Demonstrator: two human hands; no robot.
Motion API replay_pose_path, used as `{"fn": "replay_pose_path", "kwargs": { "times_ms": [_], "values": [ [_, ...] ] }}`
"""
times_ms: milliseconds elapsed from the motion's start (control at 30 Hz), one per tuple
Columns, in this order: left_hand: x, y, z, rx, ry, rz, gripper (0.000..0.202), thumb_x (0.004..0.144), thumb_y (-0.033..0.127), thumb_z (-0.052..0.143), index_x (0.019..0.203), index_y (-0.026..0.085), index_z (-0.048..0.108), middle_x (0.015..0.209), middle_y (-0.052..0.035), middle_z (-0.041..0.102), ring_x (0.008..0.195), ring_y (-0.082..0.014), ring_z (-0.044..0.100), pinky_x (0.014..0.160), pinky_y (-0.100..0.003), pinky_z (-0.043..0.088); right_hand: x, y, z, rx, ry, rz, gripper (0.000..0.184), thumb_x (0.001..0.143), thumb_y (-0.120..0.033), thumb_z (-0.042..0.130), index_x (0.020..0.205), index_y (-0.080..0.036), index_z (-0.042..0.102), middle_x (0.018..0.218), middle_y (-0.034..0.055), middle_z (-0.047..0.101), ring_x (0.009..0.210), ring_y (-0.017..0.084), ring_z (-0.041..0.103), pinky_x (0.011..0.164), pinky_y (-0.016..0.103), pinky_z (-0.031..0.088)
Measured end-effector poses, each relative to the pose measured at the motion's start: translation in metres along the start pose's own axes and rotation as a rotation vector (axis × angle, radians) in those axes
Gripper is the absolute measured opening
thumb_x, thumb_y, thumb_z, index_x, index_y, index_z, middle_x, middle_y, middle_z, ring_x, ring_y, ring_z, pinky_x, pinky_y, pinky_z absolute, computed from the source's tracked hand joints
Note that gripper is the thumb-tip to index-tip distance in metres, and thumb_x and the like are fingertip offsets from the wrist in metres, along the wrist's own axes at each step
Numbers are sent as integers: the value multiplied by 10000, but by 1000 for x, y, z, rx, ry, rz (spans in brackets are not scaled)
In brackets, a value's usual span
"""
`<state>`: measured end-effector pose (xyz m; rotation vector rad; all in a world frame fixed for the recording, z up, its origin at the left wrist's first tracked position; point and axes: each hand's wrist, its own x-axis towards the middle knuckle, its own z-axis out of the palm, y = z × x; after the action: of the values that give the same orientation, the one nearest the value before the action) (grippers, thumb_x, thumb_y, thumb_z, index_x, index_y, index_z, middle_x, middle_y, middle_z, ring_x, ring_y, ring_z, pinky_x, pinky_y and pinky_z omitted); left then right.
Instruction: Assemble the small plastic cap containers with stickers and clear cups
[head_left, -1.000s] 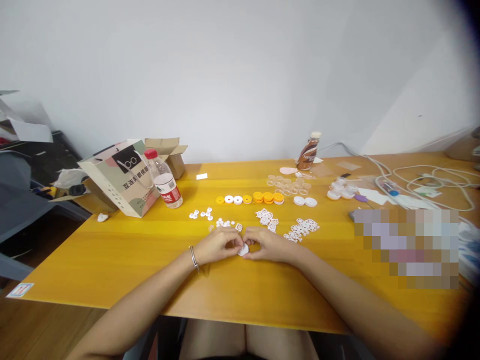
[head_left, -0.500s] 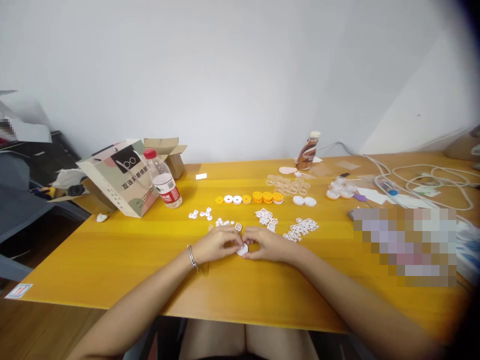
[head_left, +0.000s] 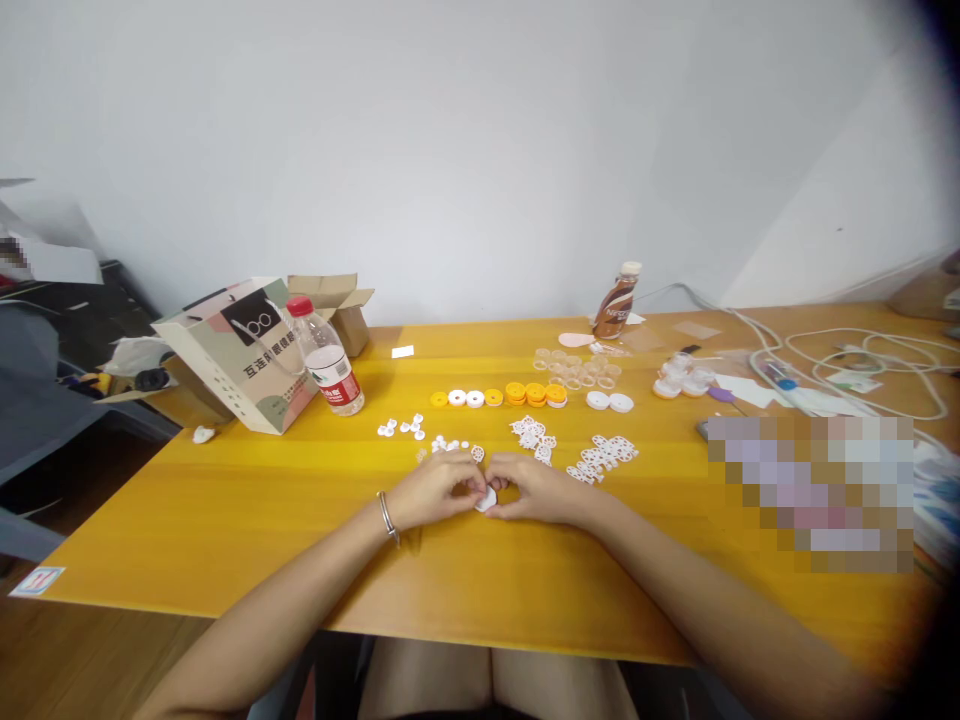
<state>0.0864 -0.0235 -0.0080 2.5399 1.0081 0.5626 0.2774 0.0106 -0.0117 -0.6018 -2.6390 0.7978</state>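
Observation:
My left hand (head_left: 435, 490) and my right hand (head_left: 534, 489) meet at the middle of the yellow table (head_left: 247, 520), both pinched round one small white round disc (head_left: 487, 498) held just above the tabletop. A metal bracelet sits on my left wrist. Just beyond my fingers lie scattered small white plastic pieces (head_left: 448, 447) and white lattice-like pieces (head_left: 606, 455). Farther back a row of yellow and white discs (head_left: 496, 396) runs across the table.
A plastic water bottle (head_left: 325, 360) and a paper bag (head_left: 240, 355) stand at the left, with a cardboard box (head_left: 337, 300) behind. A brown drink bottle (head_left: 616, 302) stands at the back. Clear cups (head_left: 576, 368), white cables (head_left: 840, 360) and a blurred patch lie to the right.
Nothing has visibly changed apart from tiny shifts of my fingers round the white disc; both hands stay in the same place.

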Motion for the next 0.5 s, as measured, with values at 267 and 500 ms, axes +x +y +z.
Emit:
{"fn": "replay_pose_path", "kwargs": {
  "times_ms": [267, 500],
  "values": [
    [1, -1, 5, 27, -30, -60, 59, 741, 209, 540, 766, 167, 574, 678, 12, 553, 624, -94, 486, 626, -198, 357, 0, 1, 1, 11, 2, 44, 143, 676, -253, 608, 758, -166, 530, 720, -3, 511, 659, 119, 462, 614, 234, 374],
    [-2, 2, 6, 149, 5, -64, 80, 749, 244, 532, 753, 179, 576, 702, 2, 573, 702, -127, 506, 684, -239, 329, 0, -2, 3, 127, 19, 68, 157, 667, -237, 606, 790, -166, 540, 753, 1, 526, 675, 117, 472, 625, 237, 388]
  ]
}}
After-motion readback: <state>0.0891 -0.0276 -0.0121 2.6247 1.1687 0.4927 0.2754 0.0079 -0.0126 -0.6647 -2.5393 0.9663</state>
